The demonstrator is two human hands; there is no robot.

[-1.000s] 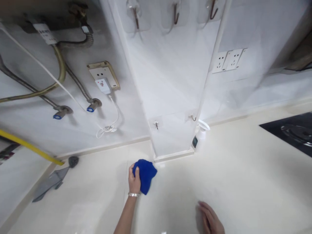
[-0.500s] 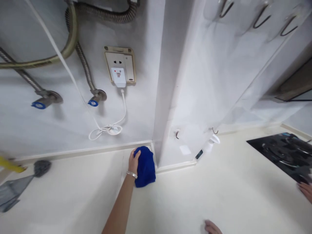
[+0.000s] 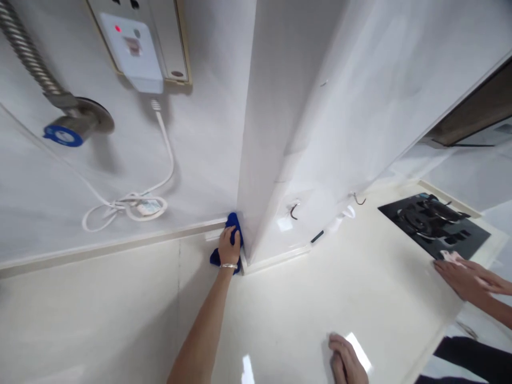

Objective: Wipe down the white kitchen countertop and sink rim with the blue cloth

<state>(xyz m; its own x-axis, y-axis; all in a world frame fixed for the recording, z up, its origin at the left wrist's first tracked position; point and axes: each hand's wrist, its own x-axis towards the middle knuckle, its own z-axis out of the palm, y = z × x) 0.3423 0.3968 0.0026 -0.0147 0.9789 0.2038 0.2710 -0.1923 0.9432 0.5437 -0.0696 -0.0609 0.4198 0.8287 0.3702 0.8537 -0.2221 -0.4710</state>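
Observation:
My left hand (image 3: 229, 246), with a silver bracelet at the wrist, presses a blue cloth (image 3: 233, 220) into the corner where the counter meets the wall and the side of the pillar. Its fingers are bent over the fabric, and parts of the cloth stick out around the hand. At the bottom of the head view my right hand (image 3: 347, 360) rests on the pale counter (image 3: 288, 314), fingers loosely bent and no object visible in it.
Another person's hands (image 3: 466, 277) hold a pinkish cloth beside the black gas stove (image 3: 430, 224). A white spray bottle (image 3: 340, 218) and a dark slim object (image 3: 317, 236) stand by the pillar (image 3: 288, 133). A plugged-in white cord (image 3: 164, 138) hangs in loops at left, below a valve (image 3: 76, 128).
The view has moved closer to the corner. My left hand has pushed the blue cloth deeper into it, bunching it. More of my right hand shows, as do the other person's hands.

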